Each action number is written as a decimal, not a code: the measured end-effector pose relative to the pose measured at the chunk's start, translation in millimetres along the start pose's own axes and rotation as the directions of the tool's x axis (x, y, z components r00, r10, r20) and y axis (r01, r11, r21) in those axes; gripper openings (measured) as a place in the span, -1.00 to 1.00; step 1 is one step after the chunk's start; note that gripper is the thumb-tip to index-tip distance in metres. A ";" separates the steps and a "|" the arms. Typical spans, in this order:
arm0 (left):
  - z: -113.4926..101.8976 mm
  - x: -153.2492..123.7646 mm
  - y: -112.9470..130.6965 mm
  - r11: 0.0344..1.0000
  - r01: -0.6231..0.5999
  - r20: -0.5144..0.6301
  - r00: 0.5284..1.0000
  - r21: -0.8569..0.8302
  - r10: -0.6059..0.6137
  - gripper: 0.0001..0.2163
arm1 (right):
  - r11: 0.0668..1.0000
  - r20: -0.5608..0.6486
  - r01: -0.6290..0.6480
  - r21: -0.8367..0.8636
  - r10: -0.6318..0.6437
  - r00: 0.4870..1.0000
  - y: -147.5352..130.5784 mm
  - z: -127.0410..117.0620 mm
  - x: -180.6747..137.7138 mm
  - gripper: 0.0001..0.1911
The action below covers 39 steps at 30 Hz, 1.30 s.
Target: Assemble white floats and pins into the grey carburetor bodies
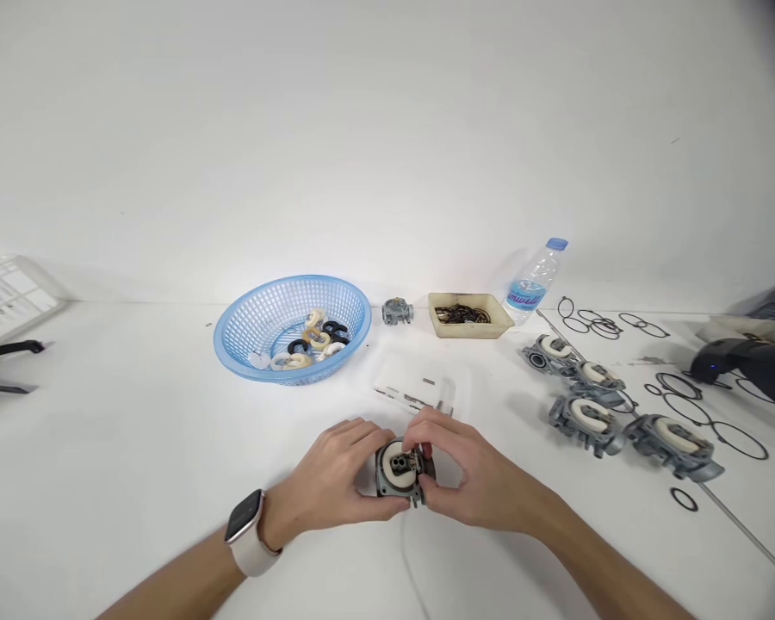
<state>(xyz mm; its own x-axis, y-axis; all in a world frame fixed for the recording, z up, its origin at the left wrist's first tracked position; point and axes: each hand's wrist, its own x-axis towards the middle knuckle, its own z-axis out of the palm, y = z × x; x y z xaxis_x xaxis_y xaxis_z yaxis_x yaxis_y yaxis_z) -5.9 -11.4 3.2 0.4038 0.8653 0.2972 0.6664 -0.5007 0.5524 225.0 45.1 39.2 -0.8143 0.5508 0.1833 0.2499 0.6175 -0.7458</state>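
Note:
Between my two hands, low in the middle of the head view, a grey metal carburetor body [382, 484] rests on or just above the white table. A cream horseshoe-shaped float [393, 453] is seated in its open face. My left hand [336, 474] grips the body from the left, thumb along the near edge. From the right, my right hand [461, 465] has its thumb against the body and its fingertips curled over the hinge side of the float. Whether those fingertips pinch a small part is hidden.
Behind my hands lies a clear plastic box [419, 379] with small parts. A blue basket [290, 288] holds loose floats. A tray [471, 330] of black rings, a water bottle [535, 280] and another carburetor [397, 311] stand by the wall. Several carburetors [587, 422] and rings [685, 499] lie right.

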 end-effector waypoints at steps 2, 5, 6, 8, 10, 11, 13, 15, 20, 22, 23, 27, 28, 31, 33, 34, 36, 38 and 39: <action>-0.2 -0.8 -0.9 1.000 -0.004 -0.004 1.000 -0.002 0.004 -0.59 | 1.000 0.013 0.002 0.000 -0.002 1.000 -0.7 -0.9 -0.1 -0.61; 0.0 -1.2 -1.8 1.000 -0.013 -0.014 1.000 -0.004 0.013 -0.57 | 1.000 0.023 0.003 0.002 -0.003 1.000 -1.7 -1.9 0.0 -0.61; 0.1 -1.1 -1.9 1.000 -0.017 -0.016 1.000 -0.002 0.017 -0.56 | 1.000 0.016 -0.001 -0.004 0.001 1.000 -1.9 -1.8 0.1 -0.61; 0.3 -0.8 -1.7 1.000 -0.024 -0.017 1.000 0.005 0.024 -0.56 | 1.000 -0.007 -0.010 -0.021 0.010 1.000 -2.0 -1.5 0.3 -0.64; 0.3 -0.4 -1.4 0.999 -0.030 -0.016 0.999 0.014 0.031 -0.55 | 0.999 -0.022 -0.012 -0.036 0.012 1.000 -1.8 -1.0 0.2 -0.66; 0.3 -0.3 -1.2 0.999 -0.033 -0.017 0.999 0.018 0.033 -0.55 | 0.999 -0.019 -0.010 -0.039 0.009 1.000 -1.7 -0.9 0.0 -0.66; 0.3 -0.1 -1.3 0.999 -0.036 -0.020 0.999 0.025 0.036 -0.57 | 0.999 -0.003 -0.004 -0.041 0.004 1.000 -1.7 -0.8 -0.3 -0.64; 0.4 -0.1 -1.6 0.999 -0.038 -0.024 0.999 0.028 0.039 -0.58 | 0.999 0.000 -0.004 -0.045 0.004 1.000 -2.3 -0.7 -0.2 -0.63; 1.1 -0.2 -2.0 0.998 -0.046 -0.033 0.998 0.041 0.047 -0.57 | 0.996 -0.054 -0.005 -0.084 0.000 0.999 -4.6 0.2 1.7 -0.68; 1.3 -0.3 -1.9 0.998 -0.044 -0.026 0.999 0.043 0.046 -0.57 | 0.997 -0.036 0.002 -0.079 -0.005 0.999 -4.8 0.4 1.3 -0.64; 1.4 -0.4 -1.9 0.998 -0.041 -0.023 0.999 0.042 0.042 -0.56 | 0.997 -0.021 0.002 -0.071 -0.003 1.000 -4.8 0.4 0.8 -0.61; 2.1 -1.0 -2.5 0.998 -0.033 -0.019 0.999 0.048 0.034 -0.55 | 0.998 -0.007 -0.014 -0.061 0.014 1.000 -5.3 -0.2 -1.6 -0.56; 2.2 -1.1 -2.5 0.998 -0.032 -0.019 0.999 0.051 0.033 -0.55 | 0.997 -0.011 -0.015 -0.071 0.014 1.000 -5.5 -0.3 -2.0 -0.54; 2.0 -1.5 -2.1 0.998 -0.037 -0.019 0.999 0.052 0.038 -0.54 | 0.996 -0.002 0.006 -0.093 -0.006 1.000 -5.2 0.1 -2.1 -0.50; 1.5 -1.4 -1.4 0.998 -0.037 -0.020 0.999 0.049 0.038 -0.54 | 0.994 -0.013 0.022 -0.109 -0.024 1.000 -4.5 1.0 -1.8 -0.51; 1.0 -1.3 -1.0 0.998 -0.037 -0.020 0.999 0.048 0.038 -0.54 | 0.992 -0.031 0.027 -0.125 -0.032 0.999 -4.2 1.4 -1.6 -0.51; -0.1 -1.0 -0.2 0.998 -0.038 -0.016 0.999 0.043 0.039 -0.54 | 0.988 -0.066 0.032 -0.154 -0.043 0.997 -4.2 2.0 -1.3 -0.51; -1.2 -0.7 0.4 0.999 -0.041 -0.015 0.999 0.035 0.041 -0.55 | 0.988 -0.077 0.030 -0.155 -0.043 0.996 -4.9 1.6 -0.9 -0.48; -1.7 -0.6 0.6 0.999 -0.044 -0.016 0.999 0.030 0.045 -0.56 | 0.989 -0.074 0.025 -0.145 -0.036 0.997 -5.4 1.1 -0.8 -0.46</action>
<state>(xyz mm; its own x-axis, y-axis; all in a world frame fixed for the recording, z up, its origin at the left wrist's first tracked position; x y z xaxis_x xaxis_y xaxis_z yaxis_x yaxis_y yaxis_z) -6.8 -12.1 4.7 0.4231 0.8422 0.3342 0.6666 -0.5391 0.5148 223.7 40.7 42.4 -0.7819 0.5683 0.2563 0.3032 0.7059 -0.6401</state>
